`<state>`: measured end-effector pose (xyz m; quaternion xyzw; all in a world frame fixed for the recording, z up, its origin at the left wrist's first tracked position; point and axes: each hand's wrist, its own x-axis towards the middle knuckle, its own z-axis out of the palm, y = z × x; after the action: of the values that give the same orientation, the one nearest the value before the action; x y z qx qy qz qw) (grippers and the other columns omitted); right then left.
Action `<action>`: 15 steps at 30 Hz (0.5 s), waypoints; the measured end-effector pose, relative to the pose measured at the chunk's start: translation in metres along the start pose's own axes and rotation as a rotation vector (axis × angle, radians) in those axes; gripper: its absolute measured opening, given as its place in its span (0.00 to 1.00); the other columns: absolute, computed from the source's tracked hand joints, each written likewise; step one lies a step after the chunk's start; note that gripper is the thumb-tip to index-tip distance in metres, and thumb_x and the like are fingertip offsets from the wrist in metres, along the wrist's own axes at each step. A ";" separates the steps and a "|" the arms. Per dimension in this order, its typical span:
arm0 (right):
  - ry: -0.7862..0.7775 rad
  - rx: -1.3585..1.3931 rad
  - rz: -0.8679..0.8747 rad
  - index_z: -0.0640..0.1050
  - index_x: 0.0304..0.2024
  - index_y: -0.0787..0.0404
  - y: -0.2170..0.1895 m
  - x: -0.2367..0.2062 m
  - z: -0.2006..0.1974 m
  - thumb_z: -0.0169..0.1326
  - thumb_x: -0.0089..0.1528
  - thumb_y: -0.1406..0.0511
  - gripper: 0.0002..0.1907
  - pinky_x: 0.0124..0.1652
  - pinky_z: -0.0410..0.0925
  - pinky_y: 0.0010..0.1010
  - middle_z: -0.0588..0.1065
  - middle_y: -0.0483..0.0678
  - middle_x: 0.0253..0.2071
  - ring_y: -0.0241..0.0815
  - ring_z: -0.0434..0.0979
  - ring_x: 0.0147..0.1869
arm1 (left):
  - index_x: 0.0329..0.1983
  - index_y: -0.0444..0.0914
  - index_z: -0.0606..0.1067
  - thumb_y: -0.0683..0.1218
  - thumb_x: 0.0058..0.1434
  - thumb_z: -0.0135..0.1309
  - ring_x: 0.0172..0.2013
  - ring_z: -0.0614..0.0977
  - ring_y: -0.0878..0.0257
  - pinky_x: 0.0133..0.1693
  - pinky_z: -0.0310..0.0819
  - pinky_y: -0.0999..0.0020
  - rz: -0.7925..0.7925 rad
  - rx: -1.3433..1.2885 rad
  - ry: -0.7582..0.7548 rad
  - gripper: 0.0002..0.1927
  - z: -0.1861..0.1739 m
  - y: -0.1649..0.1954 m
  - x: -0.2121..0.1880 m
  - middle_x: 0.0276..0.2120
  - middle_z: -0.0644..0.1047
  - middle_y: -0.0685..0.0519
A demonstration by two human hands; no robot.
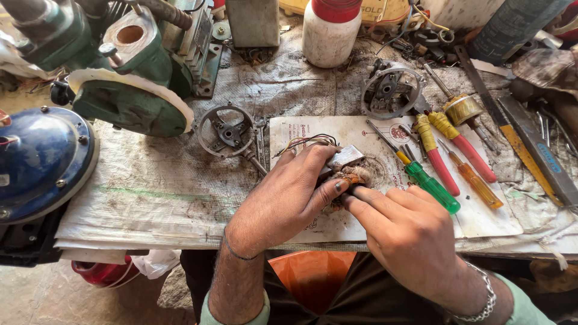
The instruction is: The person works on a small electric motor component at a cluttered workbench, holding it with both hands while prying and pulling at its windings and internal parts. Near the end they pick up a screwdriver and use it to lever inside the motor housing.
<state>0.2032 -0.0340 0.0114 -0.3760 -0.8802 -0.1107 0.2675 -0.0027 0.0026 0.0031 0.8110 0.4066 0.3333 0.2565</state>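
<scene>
My left hand (283,195) grips a small motor stator (348,165) with copper windings and a grey metal core, over a stained white card (481,210). Thin coloured wires (304,142) run from the stator toward the upper left. My right hand (406,232) reaches in from the right, its fingers pressed on the windings at the stator's near side. Most of the stator is hidden under both hands.
A green screwdriver (430,183), red-handled pliers (451,153) and an orange screwdriver (478,183) lie right of my hands. Two round metal end frames (227,132) (390,90), a green pump (129,66), a blue cover (39,159), a white jar (331,33) and files (530,141) surround the work area.
</scene>
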 end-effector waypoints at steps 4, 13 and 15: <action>-0.049 -0.035 0.012 0.81 0.35 0.61 0.001 -0.003 0.005 0.59 0.48 0.71 0.11 0.34 0.66 0.38 0.80 0.46 0.38 0.44 0.76 0.33 | 0.63 0.36 0.66 0.53 0.70 0.50 0.50 0.76 0.40 0.53 0.70 0.49 -0.003 0.004 -0.017 0.24 0.000 -0.002 -0.001 0.49 0.77 0.42; -0.002 -0.051 -0.020 0.82 0.37 0.62 0.003 -0.009 0.008 0.57 0.47 0.70 0.14 0.34 0.66 0.37 0.80 0.48 0.40 0.43 0.76 0.34 | 0.63 0.35 0.66 0.53 0.70 0.51 0.50 0.75 0.39 0.52 0.70 0.49 0.013 0.000 -0.013 0.24 -0.001 -0.003 0.000 0.49 0.77 0.41; 0.007 -0.046 -0.015 0.82 0.38 0.61 0.002 -0.008 0.006 0.57 0.48 0.70 0.14 0.34 0.66 0.36 0.81 0.48 0.41 0.42 0.76 0.33 | 0.63 0.36 0.67 0.53 0.70 0.51 0.50 0.76 0.39 0.51 0.70 0.48 -0.006 -0.007 -0.020 0.24 -0.001 -0.002 0.000 0.49 0.77 0.41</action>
<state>0.2072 -0.0347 0.0025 -0.3752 -0.8792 -0.1344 0.2611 -0.0043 0.0043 0.0020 0.8123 0.4052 0.3256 0.2643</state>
